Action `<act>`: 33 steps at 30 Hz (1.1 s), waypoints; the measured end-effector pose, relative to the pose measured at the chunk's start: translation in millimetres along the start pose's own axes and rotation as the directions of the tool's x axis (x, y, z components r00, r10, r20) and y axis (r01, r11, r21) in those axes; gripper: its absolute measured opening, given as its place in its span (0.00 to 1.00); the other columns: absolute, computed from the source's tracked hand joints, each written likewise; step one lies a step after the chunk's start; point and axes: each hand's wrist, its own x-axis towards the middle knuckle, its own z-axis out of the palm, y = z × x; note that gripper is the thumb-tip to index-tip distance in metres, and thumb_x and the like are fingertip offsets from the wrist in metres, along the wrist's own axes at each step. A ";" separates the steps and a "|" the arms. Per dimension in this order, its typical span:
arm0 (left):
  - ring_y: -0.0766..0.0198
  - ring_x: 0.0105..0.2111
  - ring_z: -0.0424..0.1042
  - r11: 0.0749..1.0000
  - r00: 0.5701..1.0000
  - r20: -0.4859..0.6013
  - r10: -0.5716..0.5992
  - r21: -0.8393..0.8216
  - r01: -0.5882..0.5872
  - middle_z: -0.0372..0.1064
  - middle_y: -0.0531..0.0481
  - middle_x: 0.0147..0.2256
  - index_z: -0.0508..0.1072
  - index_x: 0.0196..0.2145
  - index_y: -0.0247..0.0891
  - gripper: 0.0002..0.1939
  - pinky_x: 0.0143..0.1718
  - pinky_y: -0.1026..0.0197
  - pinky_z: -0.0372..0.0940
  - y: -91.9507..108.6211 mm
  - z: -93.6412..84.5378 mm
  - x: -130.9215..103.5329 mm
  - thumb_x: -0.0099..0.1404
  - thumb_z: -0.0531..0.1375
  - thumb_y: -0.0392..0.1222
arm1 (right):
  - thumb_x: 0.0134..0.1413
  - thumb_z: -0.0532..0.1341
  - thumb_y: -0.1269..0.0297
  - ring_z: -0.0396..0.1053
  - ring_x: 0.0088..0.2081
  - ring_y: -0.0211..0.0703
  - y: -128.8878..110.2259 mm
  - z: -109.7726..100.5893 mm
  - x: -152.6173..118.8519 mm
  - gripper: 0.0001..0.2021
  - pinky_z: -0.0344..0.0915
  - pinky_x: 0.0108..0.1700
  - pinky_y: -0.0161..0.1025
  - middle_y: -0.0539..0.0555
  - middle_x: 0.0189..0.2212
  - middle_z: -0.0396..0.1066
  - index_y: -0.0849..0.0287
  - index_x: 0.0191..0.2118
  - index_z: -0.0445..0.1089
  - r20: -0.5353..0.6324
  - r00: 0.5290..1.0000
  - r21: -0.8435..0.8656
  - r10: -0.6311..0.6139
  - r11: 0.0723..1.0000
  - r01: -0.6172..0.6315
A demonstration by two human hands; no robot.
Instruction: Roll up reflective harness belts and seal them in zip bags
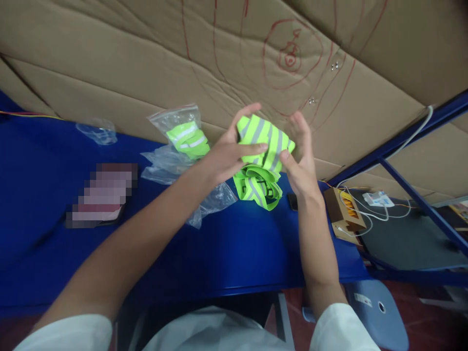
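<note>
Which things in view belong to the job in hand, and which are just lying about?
Likely part of the job:
striped neon fabric, in the left hand, right hand at its edge
neon loops below it
bagged neon piece
clear plastic bags

Apparently just lying about:
pixelated object, left
small dark object near the right hand
cardboard box
stool

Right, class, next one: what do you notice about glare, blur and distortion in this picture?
Head view: the zip-lock bag catches pale glints; head view: the right hand looks slightly soft, while the stripes on the neon reflective fabric read clearly; head view: pixel blocks mask an item at left, and the forearms look stretched, perhaps by a wide lens.
</note>
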 end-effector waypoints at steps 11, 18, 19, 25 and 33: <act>0.53 0.53 0.71 0.862 0.974 0.142 0.176 0.456 -0.222 0.69 0.47 0.54 0.65 0.55 0.44 0.28 0.57 0.50 0.66 -19.0 -12.8 7.1 0.60 0.71 0.43 | 0.48 0.75 0.49 0.74 0.58 0.54 4.0 1.2 -0.2 0.26 0.71 0.62 0.55 0.49 0.54 0.77 0.45 0.53 0.74 0.055 0.897 0.287 0.439 0.853 -0.435; 0.50 0.62 0.65 0.854 0.967 0.206 0.152 0.466 -0.233 0.66 0.43 0.62 0.69 0.56 0.42 0.28 0.64 0.55 0.58 -7.6 -2.6 -2.7 0.61 0.70 0.44 | 0.47 0.74 0.52 0.77 0.53 0.56 11.1 -6.8 -0.3 0.28 0.77 0.54 0.53 0.51 0.51 0.77 0.46 0.55 0.71 0.134 0.875 0.287 0.465 0.827 -0.483; 0.50 0.63 0.64 0.854 0.967 0.207 0.151 0.465 -0.233 0.66 0.43 0.62 0.69 0.57 0.42 0.28 0.64 0.54 0.58 -6.8 -3.3 -3.0 0.61 0.70 0.44 | 0.48 0.74 0.51 0.77 0.53 0.56 10.0 -5.9 -0.3 0.28 0.78 0.53 0.52 0.51 0.52 0.77 0.46 0.55 0.71 0.131 0.878 0.285 0.461 0.831 -0.479; 0.43 0.68 0.58 0.874 0.968 0.229 0.104 0.443 -0.199 0.65 0.45 0.63 0.72 0.56 0.43 0.31 0.67 0.46 0.56 13.9 0.5 -6.4 0.55 0.73 0.38 | 0.41 0.77 0.46 0.73 0.58 0.56 -0.3 0.5 -0.7 0.35 0.75 0.55 0.52 0.50 0.59 0.72 0.43 0.57 0.70 0.139 0.934 0.276 0.330 0.893 -0.356; 0.42 0.70 0.53 0.899 0.995 0.100 -0.001 0.437 -0.043 0.67 0.49 0.58 0.71 0.56 0.46 0.30 0.62 0.46 0.62 37.9 29.5 -28.0 0.58 0.71 0.35 | 0.39 0.79 0.57 0.73 0.32 0.41 -14.6 -6.8 -5.3 0.18 0.72 0.36 0.40 0.46 0.33 0.75 0.49 0.38 0.77 -0.045 0.959 0.296 0.280 0.920 -0.255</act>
